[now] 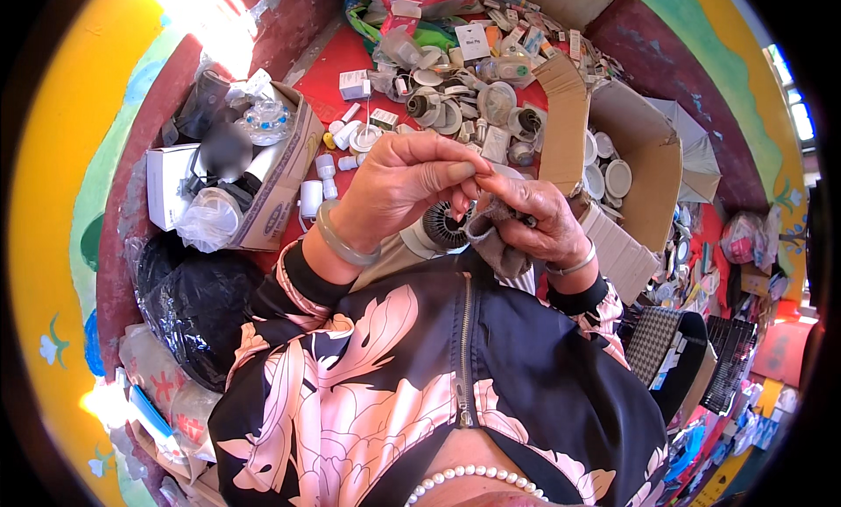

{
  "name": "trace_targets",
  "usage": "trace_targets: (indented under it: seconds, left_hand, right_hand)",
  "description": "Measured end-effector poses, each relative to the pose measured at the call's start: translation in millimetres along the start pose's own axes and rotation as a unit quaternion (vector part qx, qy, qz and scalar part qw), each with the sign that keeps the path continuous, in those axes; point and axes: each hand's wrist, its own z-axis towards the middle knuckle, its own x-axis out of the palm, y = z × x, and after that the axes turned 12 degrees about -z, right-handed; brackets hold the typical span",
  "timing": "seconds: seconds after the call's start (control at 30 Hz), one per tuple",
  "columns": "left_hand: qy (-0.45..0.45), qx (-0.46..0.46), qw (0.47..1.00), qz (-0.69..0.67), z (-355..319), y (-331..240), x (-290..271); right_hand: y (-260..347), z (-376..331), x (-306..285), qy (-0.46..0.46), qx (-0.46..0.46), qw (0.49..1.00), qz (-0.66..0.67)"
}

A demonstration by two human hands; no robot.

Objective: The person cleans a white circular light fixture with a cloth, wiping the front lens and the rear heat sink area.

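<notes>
My left hand [407, 185] and my right hand [541, 216] meet in front of my chest, fingertips touching. Thumb and forefinger of the left are pinched together, and whatever lies between them is too small to make out. A crumpled grey-brown cloth [498, 249] hangs from my right hand, whose fingers are closed round it. Just below the hands shows a round black finned part [445, 225], perhaps a lamp's heat sink, partly hidden by the left fingers and the cloth.
On the left stands a carton [285, 170] of mixed goods, with a black plastic bag [197, 301] nearer. An open cardboard box [648, 148] at the right holds round white pieces [618, 179]. Lamp parts and small boxes [355, 84] crowd the red surface [320, 73] beyond.
</notes>
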Motion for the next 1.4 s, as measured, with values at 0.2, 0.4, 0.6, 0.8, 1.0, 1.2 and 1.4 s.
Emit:
trace_targets:
  seconds: [0.2,0.4,0.6,0.8,1.0,1.2,1.4]
  left_hand:
    - [-0.004,-0.012,0.999,-0.034,0.7,-1.1,0.6]
    - [-0.026,-0.024,0.999,-0.023,0.1,-1.7,-0.8]
    - [-0.011,-0.047,0.997,-0.06,1.3,-2.5,-3.1]
    - [0.018,-0.091,0.982,-0.162,2.0,4.7,-6.3]
    - [0.029,-0.135,0.959,-0.247,2.3,23.4,-15.6]
    - [-0.044,-0.116,0.972,-0.197,1.1,22.8,-10.0]
    - [-0.23,-0.047,0.967,0.099,-34.5,3.2,-55.3]
  right_hand:
    - [1.1,3.8,0.5,-0.013,-0.035,0.999,-0.035]
    - [-5.2,-1.4,0.1,-0.029,-0.04,0.985,-0.163]
    - [-1.9,1.2,-0.4,-0.03,-0.051,0.984,-0.168]
    - [-0.5,-0.3,3.1,-0.038,-0.056,0.992,-0.106]
    - [10.5,-3.7,-6.1,-0.002,-0.04,0.994,-0.1]
    - [17.8,-15.4,-11.6,0.006,0.044,0.996,-0.081]
    - [13.9,-68.1,-40.4,-0.168,0.23,0.957,-0.045]
